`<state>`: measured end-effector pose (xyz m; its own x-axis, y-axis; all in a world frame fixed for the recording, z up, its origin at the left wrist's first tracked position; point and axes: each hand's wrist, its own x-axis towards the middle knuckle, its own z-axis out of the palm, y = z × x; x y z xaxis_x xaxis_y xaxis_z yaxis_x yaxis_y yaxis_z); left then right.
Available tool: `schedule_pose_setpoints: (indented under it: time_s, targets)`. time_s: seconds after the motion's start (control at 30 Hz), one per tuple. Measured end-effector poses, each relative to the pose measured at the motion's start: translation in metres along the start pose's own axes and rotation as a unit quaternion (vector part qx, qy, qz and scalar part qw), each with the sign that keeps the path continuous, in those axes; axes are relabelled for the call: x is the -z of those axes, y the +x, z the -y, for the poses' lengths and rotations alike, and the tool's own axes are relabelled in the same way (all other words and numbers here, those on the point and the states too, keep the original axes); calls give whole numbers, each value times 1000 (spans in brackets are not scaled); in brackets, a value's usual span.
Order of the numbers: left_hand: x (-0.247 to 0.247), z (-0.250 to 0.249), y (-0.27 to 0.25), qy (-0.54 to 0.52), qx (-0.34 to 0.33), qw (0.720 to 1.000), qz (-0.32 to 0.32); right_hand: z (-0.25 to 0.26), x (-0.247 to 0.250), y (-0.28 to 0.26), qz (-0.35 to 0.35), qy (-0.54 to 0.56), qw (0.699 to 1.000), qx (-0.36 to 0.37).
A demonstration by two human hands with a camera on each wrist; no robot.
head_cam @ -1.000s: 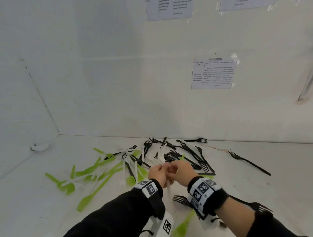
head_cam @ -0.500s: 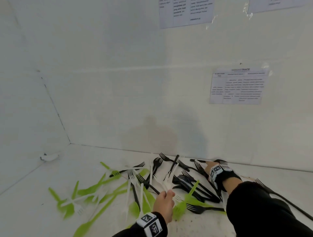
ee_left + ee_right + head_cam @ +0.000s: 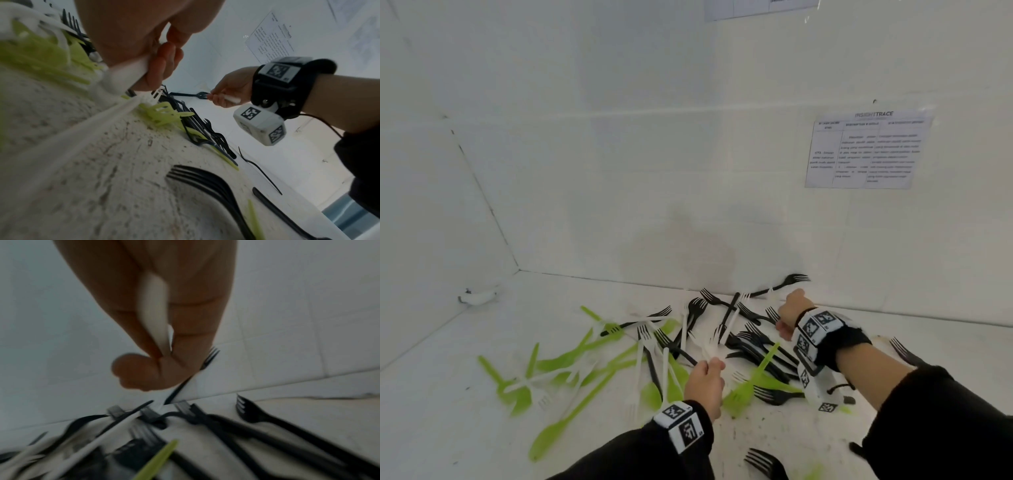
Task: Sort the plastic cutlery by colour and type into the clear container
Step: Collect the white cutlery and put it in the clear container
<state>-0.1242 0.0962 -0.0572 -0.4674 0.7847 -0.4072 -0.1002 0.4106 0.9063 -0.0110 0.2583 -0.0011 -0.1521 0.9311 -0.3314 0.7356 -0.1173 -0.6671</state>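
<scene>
Green, white and black plastic cutlery lies jumbled on the white table (image 3: 448, 394). Green pieces (image 3: 571, 356) lie mostly to the left and black forks (image 3: 760, 346) to the right, with white forks (image 3: 666, 373) among them. My left hand (image 3: 705, 378) hovers low over the middle of the pile and grips white cutlery (image 3: 131, 71) by the handles. My right hand (image 3: 789, 313) is further back, near the wall, over the black forks. Its thumb and fingers pinch a white handle (image 3: 153, 305). A green fork (image 3: 753, 380) lies between the two hands.
White walls close the table at the back and left. One black fork (image 3: 787, 281) lies against the back wall and another (image 3: 763, 462) near the front edge. A small white object (image 3: 479, 296) sits in the left corner. A printed sheet (image 3: 866, 150) hangs on the wall.
The hands were together at the front of the pile. The right hand has since reached back and right to the black forks near the wall, while the left has stayed over the middle.
</scene>
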Motion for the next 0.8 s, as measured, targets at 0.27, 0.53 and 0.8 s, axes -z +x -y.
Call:
schedule_pose_setpoints:
  time_s: [0.27,0.53,0.8]
  targets:
    - [11,2,22,-51,16,998,-43,38,-61,-3,42,-184,980,68]
    - [11,-8,62,63,24,994,-81,43,-73,10,12,-217,973,80]
    - [-2,-29,79,248,9,963,-103,43,-45,12,126,-186,970,93]
